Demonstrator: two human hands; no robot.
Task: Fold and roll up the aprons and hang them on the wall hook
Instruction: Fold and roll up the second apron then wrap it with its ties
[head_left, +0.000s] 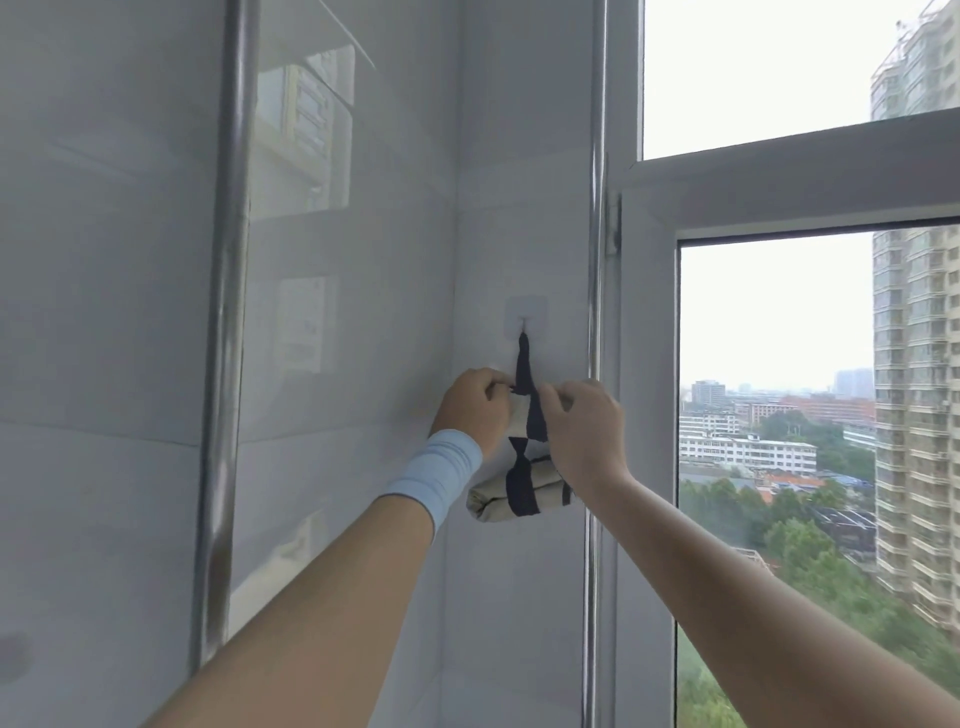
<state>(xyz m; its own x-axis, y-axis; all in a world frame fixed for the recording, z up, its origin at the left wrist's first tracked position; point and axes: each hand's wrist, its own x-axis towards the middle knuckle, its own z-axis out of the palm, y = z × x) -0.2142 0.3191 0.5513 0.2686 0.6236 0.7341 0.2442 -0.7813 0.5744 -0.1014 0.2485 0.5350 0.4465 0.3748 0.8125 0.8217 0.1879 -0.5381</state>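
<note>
Rolled apron (511, 496) hangs by dark strap (522, 364) from adhesive wall hook (524, 322) on tiled wall (363, 364). Left hand (470, 408) and right hand (584, 421) both pinch bundle's top. Likely soft, light, may unroll; hold near strap.

Rolled beige apron (519, 496) — bound with dark straps — hangs by its strap from the wall hook (522, 327).

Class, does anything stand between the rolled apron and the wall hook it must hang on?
Nothing visible does. The dark strap of the rolled beige apron already reaches the clear adhesive wall hook; the left hand and right hand grip the apron either side of that strap.
</note>
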